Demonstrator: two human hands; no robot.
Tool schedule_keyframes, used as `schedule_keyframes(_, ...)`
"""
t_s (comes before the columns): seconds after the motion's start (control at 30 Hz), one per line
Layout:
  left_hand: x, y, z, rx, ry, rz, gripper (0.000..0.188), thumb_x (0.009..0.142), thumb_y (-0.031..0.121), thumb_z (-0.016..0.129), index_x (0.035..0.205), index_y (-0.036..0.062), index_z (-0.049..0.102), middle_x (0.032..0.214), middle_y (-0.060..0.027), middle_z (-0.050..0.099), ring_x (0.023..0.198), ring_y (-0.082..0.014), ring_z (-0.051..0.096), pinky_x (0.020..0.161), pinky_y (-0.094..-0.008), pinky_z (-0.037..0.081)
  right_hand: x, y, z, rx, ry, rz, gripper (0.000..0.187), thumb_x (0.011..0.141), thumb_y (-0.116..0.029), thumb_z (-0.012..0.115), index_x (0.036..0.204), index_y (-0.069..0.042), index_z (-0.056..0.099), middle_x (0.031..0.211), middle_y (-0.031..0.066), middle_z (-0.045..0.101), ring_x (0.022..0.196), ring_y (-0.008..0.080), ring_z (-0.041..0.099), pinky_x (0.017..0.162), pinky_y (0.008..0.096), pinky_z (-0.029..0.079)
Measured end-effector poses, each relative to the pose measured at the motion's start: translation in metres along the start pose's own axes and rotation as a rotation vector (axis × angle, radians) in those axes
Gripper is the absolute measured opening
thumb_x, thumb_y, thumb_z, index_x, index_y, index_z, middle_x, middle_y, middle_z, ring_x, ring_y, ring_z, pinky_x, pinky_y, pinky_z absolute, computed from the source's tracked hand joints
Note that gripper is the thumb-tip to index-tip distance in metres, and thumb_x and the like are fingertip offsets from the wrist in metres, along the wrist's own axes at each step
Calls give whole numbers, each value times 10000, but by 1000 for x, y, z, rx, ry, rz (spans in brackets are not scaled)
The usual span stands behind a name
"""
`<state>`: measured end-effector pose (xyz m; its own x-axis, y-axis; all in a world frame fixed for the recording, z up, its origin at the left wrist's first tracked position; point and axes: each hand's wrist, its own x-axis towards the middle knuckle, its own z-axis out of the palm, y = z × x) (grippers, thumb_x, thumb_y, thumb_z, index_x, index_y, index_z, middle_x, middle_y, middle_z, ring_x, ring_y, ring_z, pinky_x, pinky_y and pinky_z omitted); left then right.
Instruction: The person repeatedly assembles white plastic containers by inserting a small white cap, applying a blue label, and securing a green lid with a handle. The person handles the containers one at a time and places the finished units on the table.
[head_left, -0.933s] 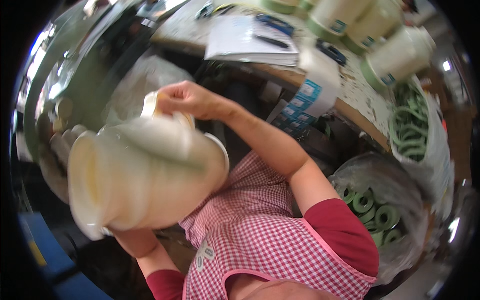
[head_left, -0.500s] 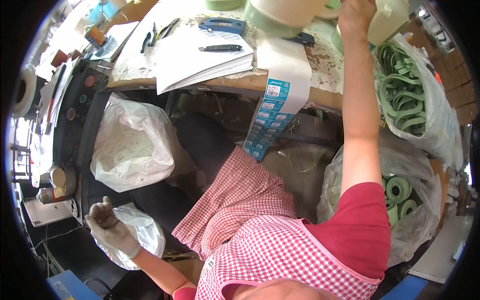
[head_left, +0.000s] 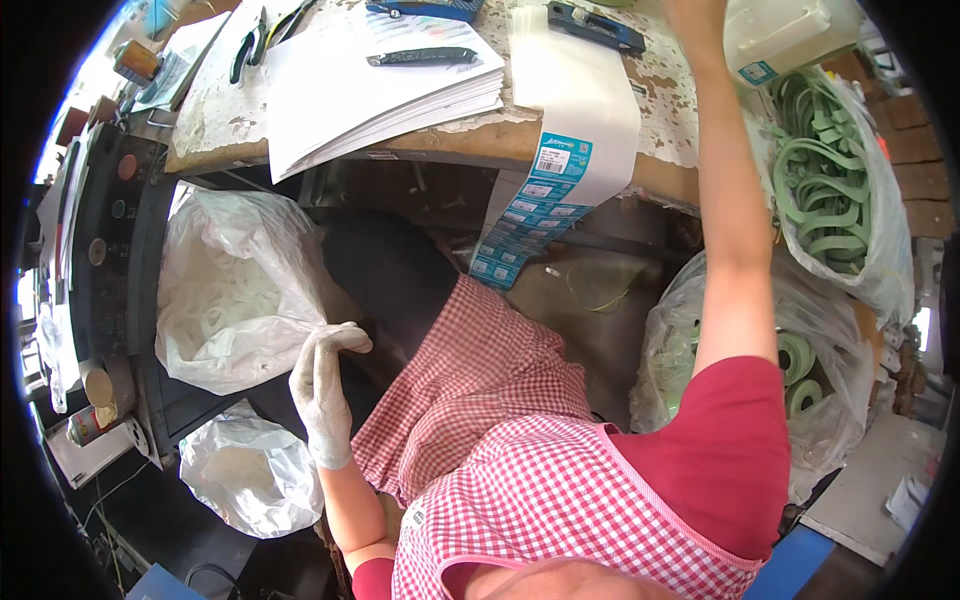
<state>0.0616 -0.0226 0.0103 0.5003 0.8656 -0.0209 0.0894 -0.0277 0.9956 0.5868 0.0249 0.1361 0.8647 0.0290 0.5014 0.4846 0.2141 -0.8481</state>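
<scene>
My left hand, in a whitish glove, is raised beside the white plastic bag of pale loose pieces. Its fingers are stretched out and bent over at the tips, with nothing visible in them. My right arm reaches far over the worktable. Only the bare back of my right hand shows at the top edge, and its fingers are out of view. Close to its right stands a pale, cream-white container with a small blue label. A long strip of blue-and-white labels hangs over the table's front edge.
On the table lie a stack of white paper, a black cutter knife, pliers and a dark blue tool. Bags of green straps and green rings stand at right. A smaller white bag sits lower left.
My left hand has moved right and up to the large white bag. The view has shifted, and the green-and-cream vessels near my right hand have mostly left the picture.
</scene>
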Motion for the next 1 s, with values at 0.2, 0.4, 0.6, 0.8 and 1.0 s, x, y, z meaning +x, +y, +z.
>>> schedule_keyframes(0.2,-20,4,-4,-46,-20,-69,288,1098,115,494,1019,-70,700,989,-98,686,921,-161,631,894,-296,494,-126,10,-141,-470,-1031,-397,422,796,-245,902,1170,-124,749,1205,23,722,1228,201,601,1097,363,438)
schedule_keyframes(0.4,-51,18,-2,-44,-21,-30,236,1073,44,503,1026,-81,696,978,-97,679,926,-167,627,899,-300,494,-110,23,-133,-436,-994,-382,284,882,-240,835,1118,-99,764,1126,39,729,1161,209,623,1040,357,470)
schedule_keyframes(0.6,-82,6,-5,1,97,-72,290,1087,108,495,995,-71,703,944,-87,683,886,-155,634,866,-299,497,-157,-7,-209,-474,-751,183,257,956,-259,782,1032,-20,724,899,70,729,857,132,669,800,297,533)
schedule_keyframes(0.8,-79,8,13,13,-43,-123,260,1080,76,503,1024,-70,711,965,-85,698,915,-155,649,893,-299,519,-228,87,-234,-79,-771,270,282,901,-125,834,922,-22,572,913,51,646,817,132,623,787,320,534)
schedule_keyframes(1.0,-92,0,-3,-13,-51,-83,259,1081,87,503,1046,-67,708,984,-84,703,936,-147,639,901,-294,511,-270,51,-240,-232,-548,25,214,907,-38,814,1082,-25,692,1009,55,764,947,121,734,854,278,561)
